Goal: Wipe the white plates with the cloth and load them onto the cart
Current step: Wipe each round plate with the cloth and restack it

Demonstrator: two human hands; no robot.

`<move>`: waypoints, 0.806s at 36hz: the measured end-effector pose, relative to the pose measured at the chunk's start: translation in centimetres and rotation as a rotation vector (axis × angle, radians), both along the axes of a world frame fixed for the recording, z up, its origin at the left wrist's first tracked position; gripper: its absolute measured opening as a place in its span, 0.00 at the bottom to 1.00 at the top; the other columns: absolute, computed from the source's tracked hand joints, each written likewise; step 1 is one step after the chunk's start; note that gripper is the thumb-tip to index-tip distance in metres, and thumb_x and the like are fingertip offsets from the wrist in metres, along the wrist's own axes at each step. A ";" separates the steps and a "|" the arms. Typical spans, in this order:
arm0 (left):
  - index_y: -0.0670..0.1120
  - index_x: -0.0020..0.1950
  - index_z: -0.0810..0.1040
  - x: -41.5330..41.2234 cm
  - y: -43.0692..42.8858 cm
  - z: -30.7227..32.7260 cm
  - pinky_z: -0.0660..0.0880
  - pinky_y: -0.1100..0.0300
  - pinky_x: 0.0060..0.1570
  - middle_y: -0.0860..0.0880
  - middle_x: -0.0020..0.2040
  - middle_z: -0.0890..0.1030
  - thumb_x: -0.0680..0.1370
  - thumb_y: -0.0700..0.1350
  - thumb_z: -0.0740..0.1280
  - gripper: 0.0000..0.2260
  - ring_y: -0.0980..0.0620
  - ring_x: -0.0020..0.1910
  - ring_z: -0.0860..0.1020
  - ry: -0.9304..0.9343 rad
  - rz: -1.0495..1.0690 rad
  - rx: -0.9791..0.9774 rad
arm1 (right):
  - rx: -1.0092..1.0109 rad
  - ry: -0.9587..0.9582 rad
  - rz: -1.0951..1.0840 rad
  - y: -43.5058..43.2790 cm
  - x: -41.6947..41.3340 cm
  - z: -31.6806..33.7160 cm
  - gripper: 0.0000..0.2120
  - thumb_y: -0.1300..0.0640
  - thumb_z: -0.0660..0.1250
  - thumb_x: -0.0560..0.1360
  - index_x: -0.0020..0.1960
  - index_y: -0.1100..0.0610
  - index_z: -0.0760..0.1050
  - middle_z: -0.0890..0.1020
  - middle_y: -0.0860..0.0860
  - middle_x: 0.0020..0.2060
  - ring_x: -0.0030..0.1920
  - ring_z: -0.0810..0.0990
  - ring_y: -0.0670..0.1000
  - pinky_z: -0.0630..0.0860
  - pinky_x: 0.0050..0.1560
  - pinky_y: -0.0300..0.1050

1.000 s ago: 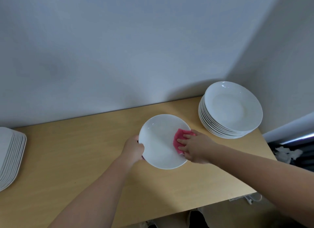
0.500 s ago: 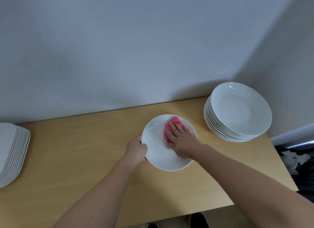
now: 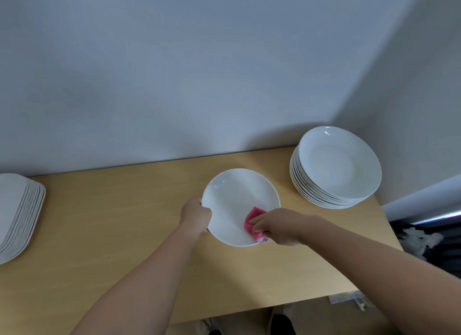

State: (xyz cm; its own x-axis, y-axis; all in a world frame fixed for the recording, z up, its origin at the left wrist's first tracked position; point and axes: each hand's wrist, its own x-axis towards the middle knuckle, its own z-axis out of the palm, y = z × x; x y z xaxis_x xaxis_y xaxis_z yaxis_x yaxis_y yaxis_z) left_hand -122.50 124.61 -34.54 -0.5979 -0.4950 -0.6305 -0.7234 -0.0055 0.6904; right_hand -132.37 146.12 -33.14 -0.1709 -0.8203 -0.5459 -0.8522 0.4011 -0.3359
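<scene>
A round white plate point(image 3: 234, 197) is held over the middle of the wooden table point(image 3: 119, 222). My left hand point(image 3: 195, 214) grips its left rim. My right hand point(image 3: 277, 226) holds a pink cloth point(image 3: 252, 219) against the plate's lower right part; the fingers curl round the cloth and hide part of it. A stack of several round white plates point(image 3: 334, 167) stands at the table's right end by the wall.
A second stack of white plates point(image 3: 17, 214) sits at the table's left end, cut off by the frame. A grey wall runs behind the table. To the right, past the table's edge, a metal rail point(image 3: 436, 218) and dark items show.
My right hand has drawn the pink cloth from the plate's upper middle down to its lower right rim. The left hand keeps its hold on the left rim.
</scene>
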 end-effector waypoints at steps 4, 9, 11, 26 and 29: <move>0.42 0.47 0.80 0.2 0.4 0.4 0.83 0.45 0.36 0.42 0.46 0.82 0.69 0.33 0.54 0.16 0.40 0.43 0.82 0.003 -0.022 0.000 | 0.178 0.159 0.035 -0.3 -0.3 1.3 0.11 0.67 0.62 0.72 0.50 0.54 0.75 0.77 0.50 0.54 0.53 0.78 0.56 0.73 0.46 0.43; 0.44 0.49 0.80 0.2 0.6 0.8 0.83 0.45 0.37 0.43 0.48 0.82 0.70 0.34 0.54 0.17 0.41 0.45 0.82 -0.003 -0.038 -0.023 | 0.043 0.430 0.060 -0.1 -0.5 1.8 0.13 0.67 0.61 0.73 0.56 0.60 0.74 0.79 0.54 0.53 0.54 0.77 0.57 0.73 0.48 0.47; 0.45 0.46 0.79 0.1 0.6 0.8 0.83 0.44 0.37 0.43 0.47 0.81 0.70 0.34 0.54 0.16 0.41 0.44 0.81 -0.002 -0.032 -0.026 | -0.085 0.455 0.054 -0.1 -1.0 1.7 0.11 0.65 0.61 0.74 0.54 0.57 0.76 0.79 0.52 0.52 0.55 0.75 0.55 0.71 0.51 0.48; 0.41 0.42 0.78 0.3 1.0 -0.1 0.82 0.47 0.36 0.43 0.40 0.80 0.69 0.34 0.55 0.13 0.43 0.37 0.79 0.003 0.000 -0.115 | 0.386 0.703 0.127 -2.1 0.9 3.2 0.17 0.68 0.59 0.71 0.56 0.59 0.77 0.82 0.58 0.48 0.53 0.78 0.57 0.68 0.49 0.42; 0.42 0.43 0.77 0.4 1.0 -0.1 0.82 0.49 0.36 0.43 0.43 0.80 0.71 0.34 0.55 0.12 0.42 0.39 0.80 0.005 -0.029 -0.121 | 0.326 0.705 0.066 -0.5 0.9 4.5 0.13 0.67 0.60 0.71 0.51 0.56 0.76 0.82 0.54 0.45 0.48 0.79 0.57 0.71 0.54 0.47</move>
